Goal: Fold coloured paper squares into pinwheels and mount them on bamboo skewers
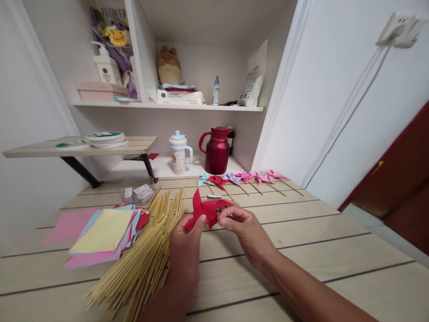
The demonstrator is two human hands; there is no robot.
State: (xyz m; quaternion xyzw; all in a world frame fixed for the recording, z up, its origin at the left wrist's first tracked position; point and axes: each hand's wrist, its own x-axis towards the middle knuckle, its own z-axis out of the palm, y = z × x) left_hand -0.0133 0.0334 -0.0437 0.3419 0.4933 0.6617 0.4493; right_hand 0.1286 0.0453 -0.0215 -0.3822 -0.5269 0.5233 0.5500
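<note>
Left grip pinches red pinwheel low; right grip at right edge.

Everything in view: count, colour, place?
Table: 1, pale, foreground
Red pinwheel: 1, red, centre
Pinwheels on sticks: 6, mixed, table back
Sticks: many, tan, table left
Papers: many, mixed, table left
Clear box: 1, clear, behind papers
Stand: 1, wooden, back left
Discs: several, white, on stand
Cup: 1, white and blue, lower shelf
Jug: 1, red, beside cup
Plush toy: 1, brown, upper shelf
Pack: 1, white, upper shelf
Small bottle: 1, white, upper shelf
Bag: 1, white, upper shelf
Pump bottle: 1, white, upper left
Box: 1, pink, upper left
Bouquet: 1, purple, upper left
Socket: 1 or 2, white, right wall
Left hand: 1, bare, holding pinwheel
Right hand: 1, bare, at pinwheel
</note>
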